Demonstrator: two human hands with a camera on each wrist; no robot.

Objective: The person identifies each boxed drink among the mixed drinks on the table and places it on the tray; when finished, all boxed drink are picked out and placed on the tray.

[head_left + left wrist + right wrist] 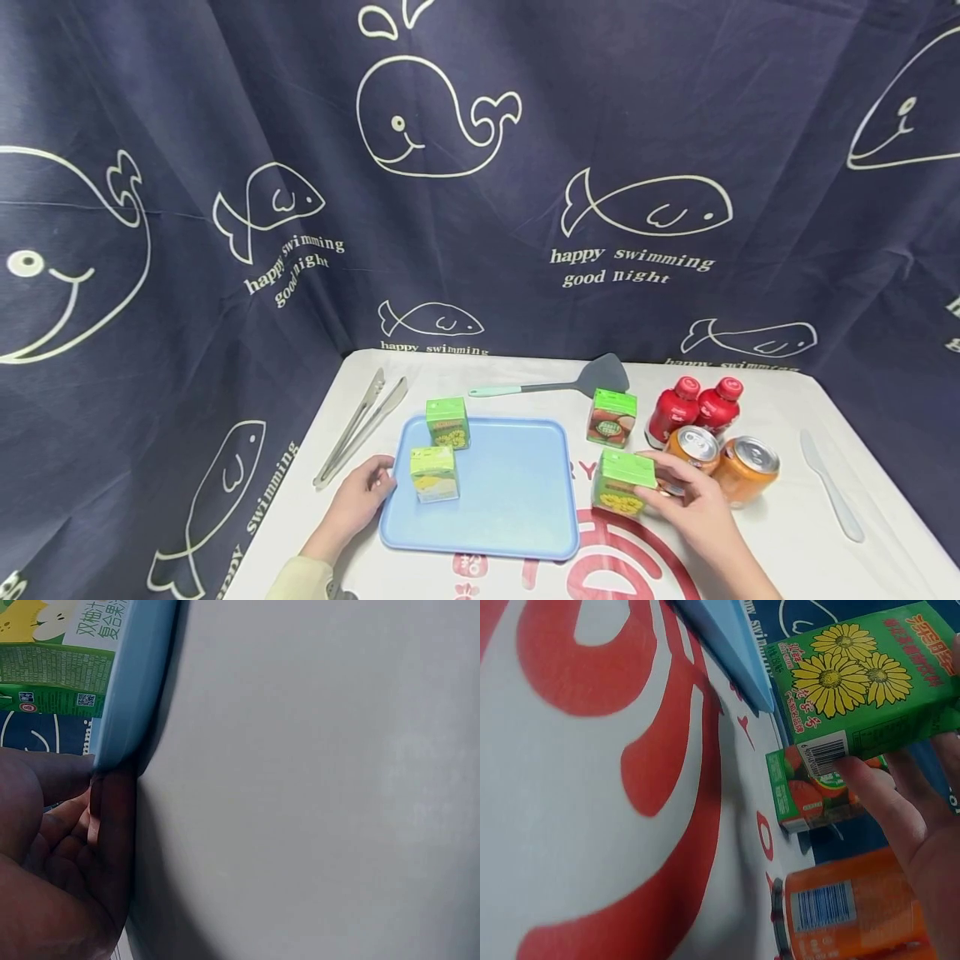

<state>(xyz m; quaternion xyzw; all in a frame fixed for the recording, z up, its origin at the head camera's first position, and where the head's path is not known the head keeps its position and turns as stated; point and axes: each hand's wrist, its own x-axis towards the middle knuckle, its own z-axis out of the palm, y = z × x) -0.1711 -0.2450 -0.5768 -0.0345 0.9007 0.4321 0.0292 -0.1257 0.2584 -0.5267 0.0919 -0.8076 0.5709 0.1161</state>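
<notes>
My right hand (pixel 697 500) grips a green juice box with yellow flowers (pixel 621 485), thumb on its near side. In the right wrist view this box (pixel 855 675) appears lifted off the table. At the blue tray (pixel 510 492), my left hand (pixel 360 493) pinches the left rim; in the left wrist view the thumb lies at the rim's edge, with fingers beneath. Two juice boxes stand on the tray's left side: a green one with flowers (pixel 448 423) at the back and a yellow-and-white one (pixel 434 475) in front.
A green-and-red juice box (pixel 611 418) stands right of the tray. Beyond it are two red bottles (pixel 677 410) and two orange cans (pixel 746 472). A spatula (pixel 600 377) lies behind, metal tongs (pixel 360 429) at left, a knife (pixel 831 485) at far right.
</notes>
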